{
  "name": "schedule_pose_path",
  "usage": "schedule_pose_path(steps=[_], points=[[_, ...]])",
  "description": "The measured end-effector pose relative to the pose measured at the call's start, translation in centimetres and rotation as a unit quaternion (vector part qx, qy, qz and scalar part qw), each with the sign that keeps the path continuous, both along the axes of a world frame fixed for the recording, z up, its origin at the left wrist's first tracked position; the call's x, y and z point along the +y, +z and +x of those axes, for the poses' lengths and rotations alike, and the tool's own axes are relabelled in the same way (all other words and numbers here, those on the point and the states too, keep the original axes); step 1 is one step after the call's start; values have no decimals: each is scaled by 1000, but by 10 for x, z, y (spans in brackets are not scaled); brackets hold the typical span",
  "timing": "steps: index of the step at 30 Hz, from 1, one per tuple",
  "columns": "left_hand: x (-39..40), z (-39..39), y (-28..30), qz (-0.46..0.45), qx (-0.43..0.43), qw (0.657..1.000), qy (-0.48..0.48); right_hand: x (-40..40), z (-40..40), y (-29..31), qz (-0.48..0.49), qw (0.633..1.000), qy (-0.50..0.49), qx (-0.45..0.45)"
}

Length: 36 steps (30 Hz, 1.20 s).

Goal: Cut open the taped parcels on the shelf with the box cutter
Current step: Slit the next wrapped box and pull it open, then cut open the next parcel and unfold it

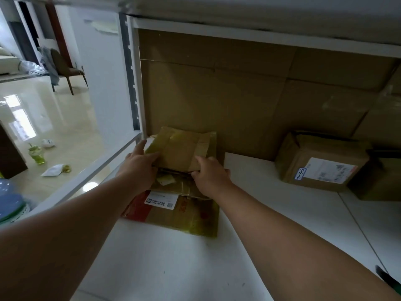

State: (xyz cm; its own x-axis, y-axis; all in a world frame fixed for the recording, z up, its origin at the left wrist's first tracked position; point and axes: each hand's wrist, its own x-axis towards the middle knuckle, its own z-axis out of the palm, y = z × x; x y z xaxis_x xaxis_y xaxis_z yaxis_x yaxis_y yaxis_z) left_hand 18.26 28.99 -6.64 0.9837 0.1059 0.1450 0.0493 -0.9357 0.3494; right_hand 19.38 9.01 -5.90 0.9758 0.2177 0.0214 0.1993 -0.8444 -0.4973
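A cardboard parcel (173, 211) with a white label and red print stands on the white shelf (260, 213) at its left end. Its far top flap (182, 148), crossed by shiny tape, is raised. My left hand (138, 166) holds the flap's left edge, thumb on top. My right hand (210, 174) grips the flap's near right edge with curled fingers. Through the gap below the flap I see paper inside the box. A dark green-edged object (388, 281) at the bottom right corner may be the box cutter; neither hand holds it.
A second taped parcel (319, 164) with a label and a handwritten sticker stands at the back right, beside a darker box (377, 181). Flat cardboard (238, 94) lines the shelf's back. The white shelf post (134, 83) rises on the left. Beyond it, the floor holds a chair, a cup and litter.
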Motion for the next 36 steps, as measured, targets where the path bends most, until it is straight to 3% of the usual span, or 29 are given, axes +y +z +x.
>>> schedule_pose_path(steps=[4,7,16,25,31,36], points=[[0,2,-5,104,26,994,15,-4,4,-11,-134,988,3,-75],[-5,5,-6,121,53,991,6,-6,8,-16,-190,979,58,-48],[-17,0,-3,184,133,974,-9,-11,9,-21,-249,963,100,-36],[-31,7,-9,180,101,978,4,-8,6,-20,-220,968,109,-47],[-43,4,-1,168,78,983,21,-31,-8,-10,-107,989,74,-72],[-78,-2,9,150,58,987,5,-71,-18,-6,-136,986,63,-67]])
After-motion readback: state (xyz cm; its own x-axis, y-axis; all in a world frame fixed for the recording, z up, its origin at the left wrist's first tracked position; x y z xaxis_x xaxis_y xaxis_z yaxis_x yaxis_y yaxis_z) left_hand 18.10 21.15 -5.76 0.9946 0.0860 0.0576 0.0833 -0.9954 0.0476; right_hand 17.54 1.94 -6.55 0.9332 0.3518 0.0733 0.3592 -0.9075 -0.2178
